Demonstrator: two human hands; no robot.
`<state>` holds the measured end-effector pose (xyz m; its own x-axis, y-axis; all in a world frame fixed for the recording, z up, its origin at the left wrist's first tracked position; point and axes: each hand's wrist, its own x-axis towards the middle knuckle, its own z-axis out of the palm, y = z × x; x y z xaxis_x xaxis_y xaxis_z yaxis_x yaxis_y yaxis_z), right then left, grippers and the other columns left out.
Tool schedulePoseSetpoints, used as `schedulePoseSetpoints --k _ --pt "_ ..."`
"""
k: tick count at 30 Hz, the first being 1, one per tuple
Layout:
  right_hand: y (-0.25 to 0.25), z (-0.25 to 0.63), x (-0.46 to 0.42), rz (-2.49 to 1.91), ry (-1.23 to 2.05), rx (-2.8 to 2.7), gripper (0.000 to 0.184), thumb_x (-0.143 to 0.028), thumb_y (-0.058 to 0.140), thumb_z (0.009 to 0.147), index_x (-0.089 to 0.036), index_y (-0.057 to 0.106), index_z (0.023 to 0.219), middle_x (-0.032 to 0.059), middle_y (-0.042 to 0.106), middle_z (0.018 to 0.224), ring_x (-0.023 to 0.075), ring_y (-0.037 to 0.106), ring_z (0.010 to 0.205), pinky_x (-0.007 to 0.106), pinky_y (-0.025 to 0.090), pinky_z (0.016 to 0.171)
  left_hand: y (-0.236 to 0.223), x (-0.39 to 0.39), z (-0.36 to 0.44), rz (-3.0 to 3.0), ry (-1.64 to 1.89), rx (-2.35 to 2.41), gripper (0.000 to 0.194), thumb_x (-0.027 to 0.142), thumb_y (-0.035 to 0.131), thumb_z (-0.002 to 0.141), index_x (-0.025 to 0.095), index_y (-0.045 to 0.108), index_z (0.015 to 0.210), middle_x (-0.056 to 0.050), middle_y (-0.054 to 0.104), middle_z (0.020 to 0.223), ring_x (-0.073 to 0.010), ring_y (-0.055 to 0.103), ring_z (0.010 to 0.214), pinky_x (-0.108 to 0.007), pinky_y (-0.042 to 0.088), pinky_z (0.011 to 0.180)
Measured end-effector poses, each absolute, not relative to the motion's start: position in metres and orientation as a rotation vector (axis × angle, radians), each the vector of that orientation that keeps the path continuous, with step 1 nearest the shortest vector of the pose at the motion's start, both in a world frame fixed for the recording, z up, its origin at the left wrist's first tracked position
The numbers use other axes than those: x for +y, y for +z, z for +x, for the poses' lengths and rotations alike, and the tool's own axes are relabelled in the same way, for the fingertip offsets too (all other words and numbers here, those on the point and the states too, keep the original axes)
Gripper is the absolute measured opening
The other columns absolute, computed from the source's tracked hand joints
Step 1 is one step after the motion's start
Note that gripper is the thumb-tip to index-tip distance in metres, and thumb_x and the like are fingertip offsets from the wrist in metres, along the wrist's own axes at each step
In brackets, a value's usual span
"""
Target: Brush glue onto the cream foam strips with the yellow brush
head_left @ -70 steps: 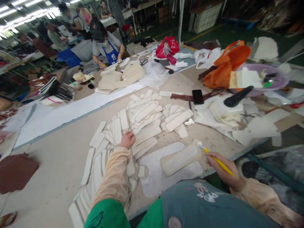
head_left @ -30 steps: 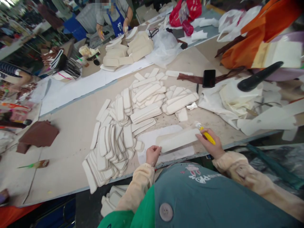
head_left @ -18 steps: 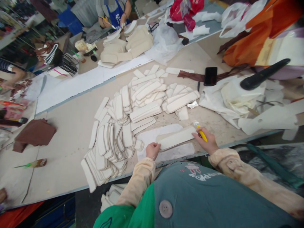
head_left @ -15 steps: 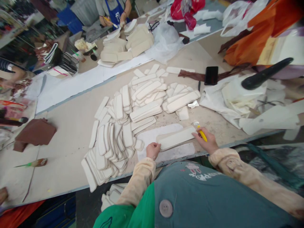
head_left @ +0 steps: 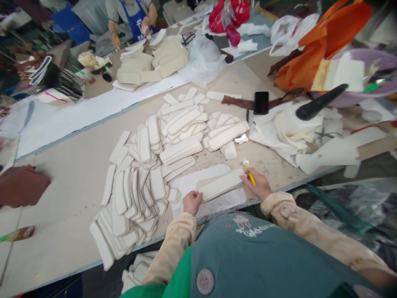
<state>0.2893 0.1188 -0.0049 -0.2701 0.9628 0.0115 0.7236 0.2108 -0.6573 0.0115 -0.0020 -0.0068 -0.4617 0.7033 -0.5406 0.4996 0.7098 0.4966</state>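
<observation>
A long cream strip with rounded corners lies in front of me on white paper. My left hand pinches its left end between thumb and fingers. At the strip's right end is my right hand, closed round a yellow-handled brush whose pale tip points away from me. The right fingertips also touch the strip's edge. Left of and beyond the paper, many similar strips lie in overlapping heaps, some fanned out in a row.
A black phone lies beyond the strips, near a white container with a black handle. Brown folded material and a bottle are at left. Across the table, a person in a blue apron works behind cream pieces.
The whole view has shifted, so the table's things appear further left. Both my hands keep their places at the strip's ends. The co-worker's hands have moved apart.
</observation>
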Motion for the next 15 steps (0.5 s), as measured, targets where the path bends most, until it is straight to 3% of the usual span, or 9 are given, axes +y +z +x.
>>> schedulePoseSetpoints --k 15 --pt "-0.0062 0.2895 0.1237 -1.575 0.65 -2.158 0.015 -0.037 0.046 0.086 -0.023 0.051 0.088 0.0026 0.063 0.072 0.0189 0.061 0.067 0.028 0.044 0.06 -0.0051 -0.0003 0.0101 0.975 0.295 2.154 0.027 0.042 0.051 0.077 0.019 0.063 0.069 -0.001 0.064 0.058 -0.0155 0.06 0.061 -0.024 0.036 0.057"
